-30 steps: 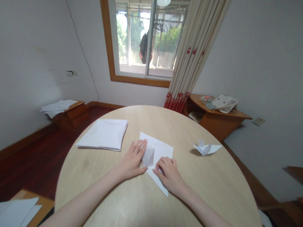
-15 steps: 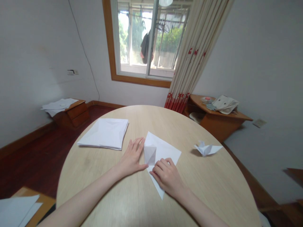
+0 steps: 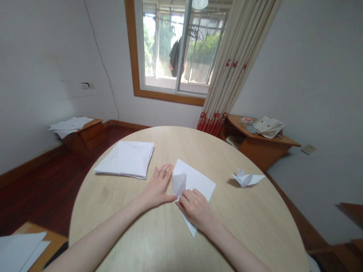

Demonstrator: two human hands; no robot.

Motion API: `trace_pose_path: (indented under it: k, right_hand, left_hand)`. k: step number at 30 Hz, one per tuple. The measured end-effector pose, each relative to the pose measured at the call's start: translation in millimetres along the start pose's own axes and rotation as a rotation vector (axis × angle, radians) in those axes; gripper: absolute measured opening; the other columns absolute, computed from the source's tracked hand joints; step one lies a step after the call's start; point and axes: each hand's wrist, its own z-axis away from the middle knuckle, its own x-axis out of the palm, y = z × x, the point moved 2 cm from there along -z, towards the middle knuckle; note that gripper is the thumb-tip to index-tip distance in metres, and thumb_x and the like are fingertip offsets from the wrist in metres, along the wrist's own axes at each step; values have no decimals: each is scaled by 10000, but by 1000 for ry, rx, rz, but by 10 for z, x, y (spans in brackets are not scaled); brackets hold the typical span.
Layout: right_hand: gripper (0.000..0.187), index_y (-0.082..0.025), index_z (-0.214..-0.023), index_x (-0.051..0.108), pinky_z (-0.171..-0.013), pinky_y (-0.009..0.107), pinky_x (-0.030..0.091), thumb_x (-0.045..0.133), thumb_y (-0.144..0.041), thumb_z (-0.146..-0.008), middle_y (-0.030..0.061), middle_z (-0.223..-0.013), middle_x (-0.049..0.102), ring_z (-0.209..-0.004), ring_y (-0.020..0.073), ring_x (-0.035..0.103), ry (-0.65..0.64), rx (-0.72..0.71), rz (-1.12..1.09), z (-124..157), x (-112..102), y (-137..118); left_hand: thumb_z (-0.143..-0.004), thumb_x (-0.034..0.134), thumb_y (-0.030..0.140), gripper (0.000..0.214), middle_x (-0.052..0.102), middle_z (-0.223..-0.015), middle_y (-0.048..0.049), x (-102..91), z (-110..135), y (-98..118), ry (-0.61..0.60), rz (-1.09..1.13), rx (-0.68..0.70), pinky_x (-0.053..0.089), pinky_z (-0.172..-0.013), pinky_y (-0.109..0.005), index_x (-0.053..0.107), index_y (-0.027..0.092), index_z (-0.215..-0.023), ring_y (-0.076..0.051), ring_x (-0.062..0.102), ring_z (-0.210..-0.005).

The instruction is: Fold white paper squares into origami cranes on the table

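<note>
Your right hand [image 3: 195,207] has shifted leftward | your left hand [image 3: 158,186] spread, released, beside the folded paper [image 3: 199,179] | right fingers curled on it, pinch cannot be told

Left hand [image 3: 159,187] palm-down, thumb [image 3: 171,198] spread wide; right hand [image 3: 195,207] curled; bare forearms [image 3: 109,229] angled inward.

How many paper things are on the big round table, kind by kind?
Four-cornered stack of white paper: 1 (I can't count its layers)
Partly folded white paper sheet: 1
Small bird-shaped white paper fold: 1
Total: 3
</note>
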Motion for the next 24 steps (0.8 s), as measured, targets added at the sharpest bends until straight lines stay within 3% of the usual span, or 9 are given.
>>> trace_pose_path:
  k: [17,24]
  right_hand:
    - [210,-191,-720,550,-594,283,307,552,-221,-928,3,-691,589,-625,154,526,-160,48,-80,34,30,52]
    - [146,-188,-747,555,-597,274,341,584,-198,-890,15,-741,613,-681,168,572,-328,80,-179,88,-19,75]
  left_hand:
    - [-681,758,440,1064,286,-1478,-200,-3,8,-4,0,29,-2,135,-1121,-614,105,204,-1488,-360,221,-1400]
    - [-675,759,446,1052,286,-1477,-206,-25,-1,14,-19,7,-13,129,-1124,-606,127,196,-1479,-362,230,-1394]
